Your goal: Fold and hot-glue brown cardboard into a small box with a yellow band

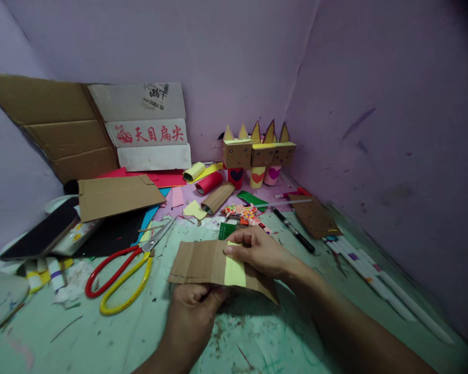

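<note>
A creased piece of brown cardboard [200, 262] is held up between both hands, just above the table. Across it lies a strip of pale yellow paper [234, 271]. My right hand [263, 252] pinches the top edge at the strip, thumb in front. Along the lower edge, my left hand [193, 311] grips the cardboard between thumb and fingers, the fingers partly hidden. To the left lie scissors [140, 267] with red and yellow handles, their blades slightly apart. Patterned paper scraps [242, 212] and a green scrap [226, 229] sit just behind the cardboard.
Cardboard figures [257, 153] with pointed crowns stand at the back. Paper rolls, red [209, 183] and brown [218, 198], lie before them. A black marker [294, 230] and white markers [368, 270] are on the right. A large folded carton [144, 130] leans at the back left.
</note>
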A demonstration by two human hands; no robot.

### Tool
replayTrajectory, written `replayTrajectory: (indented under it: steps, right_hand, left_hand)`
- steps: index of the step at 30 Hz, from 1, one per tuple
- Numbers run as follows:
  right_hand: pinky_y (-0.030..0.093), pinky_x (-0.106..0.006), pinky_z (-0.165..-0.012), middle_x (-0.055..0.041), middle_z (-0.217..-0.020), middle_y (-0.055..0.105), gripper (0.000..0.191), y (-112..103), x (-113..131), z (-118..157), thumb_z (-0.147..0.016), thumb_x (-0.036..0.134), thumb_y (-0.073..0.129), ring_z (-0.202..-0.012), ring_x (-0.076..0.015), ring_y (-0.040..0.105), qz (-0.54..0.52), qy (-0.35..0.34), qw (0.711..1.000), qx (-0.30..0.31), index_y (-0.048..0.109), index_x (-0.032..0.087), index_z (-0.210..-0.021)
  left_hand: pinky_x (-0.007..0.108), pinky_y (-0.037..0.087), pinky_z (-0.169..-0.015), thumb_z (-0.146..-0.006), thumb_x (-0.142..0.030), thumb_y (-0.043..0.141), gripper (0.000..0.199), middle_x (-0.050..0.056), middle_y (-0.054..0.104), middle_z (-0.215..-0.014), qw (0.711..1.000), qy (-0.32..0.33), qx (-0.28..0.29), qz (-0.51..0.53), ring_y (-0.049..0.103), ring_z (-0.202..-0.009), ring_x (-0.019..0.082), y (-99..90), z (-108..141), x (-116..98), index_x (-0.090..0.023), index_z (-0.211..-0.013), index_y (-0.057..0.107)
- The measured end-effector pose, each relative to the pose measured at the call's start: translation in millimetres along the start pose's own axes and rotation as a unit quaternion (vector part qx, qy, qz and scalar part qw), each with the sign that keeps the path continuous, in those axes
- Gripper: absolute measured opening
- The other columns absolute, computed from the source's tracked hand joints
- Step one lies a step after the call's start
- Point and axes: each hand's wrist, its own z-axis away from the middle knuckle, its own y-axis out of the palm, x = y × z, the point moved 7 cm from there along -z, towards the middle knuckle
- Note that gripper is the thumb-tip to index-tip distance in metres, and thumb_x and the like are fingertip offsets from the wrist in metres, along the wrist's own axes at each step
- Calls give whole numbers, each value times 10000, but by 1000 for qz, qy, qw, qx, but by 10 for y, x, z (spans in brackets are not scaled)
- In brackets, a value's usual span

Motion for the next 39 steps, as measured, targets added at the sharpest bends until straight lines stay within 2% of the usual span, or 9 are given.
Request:
replayTrajectory:
  steps: [8,18,22,26,33,37,39]
  right_hand:
    - [349,-224,-475,24,-540,568,38,-3,20,2,-672,179,622,-474,-93,471,4,-10,1000,1,626,152,-645]
    - [351,-212,-465,20,-536,568,61,-6,27,11,-689,176,617,-479,-91,475,12,-15,1000,-3,622,153,-633]
    - [348,-213,-465,20,-534,582,90,-53,32,-10,-702,228,631,-478,-96,483,20,-34,999,-20,648,152,-657]
    - [382,-230,-535,-2,-636,631,120,-106,75,-41,-731,267,626,-575,-121,539,40,-77,996,-26,681,162,-742]
    - [405,-267,-587,-47,-745,661,250,-191,160,-14,-764,365,584,-649,-153,570,96,-103,989,-31,683,148,-840]
    - [447,-326,-716,-63,-821,689,280,-216,366,199,-682,390,665,-786,-209,608,157,-158,971,-85,683,163,-847]
    - [444,-345,-784,-65,-853,700,248,-245,400,314,-658,373,683,-849,-229,612,173,-173,963,-110,682,180,-813]
  left_hand:
    - [212,304,-392,-596,-341,593,297,-21,451,-361,1000,6,-8,9,389,-397,103,-11,3,18,-173,-353,566]
    - [217,386,-407,-610,-326,607,261,3,571,-400,1000,11,-12,11,498,-419,132,-16,-12,38,-175,-398,627]
    - [238,475,-462,-658,-359,598,236,31,674,-511,999,1,22,42,602,-484,168,32,-36,73,-174,-557,704]
    - [235,499,-484,-633,-330,602,195,42,697,-553,998,-25,44,42,629,-510,170,45,-28,42,-163,-607,701]
    - [239,493,-457,-590,-346,620,203,46,696,-560,996,-61,25,54,623,-471,169,-11,47,4,-150,-618,668]
    - [237,476,-458,-641,-349,599,210,36,669,-516,999,-24,18,21,618,-480,174,-33,40,-17,-153,-589,657]
    - [240,483,-494,-673,-326,585,205,45,690,-560,1000,4,22,3,637,-537,184,-34,32,-31,-152,-607,670]
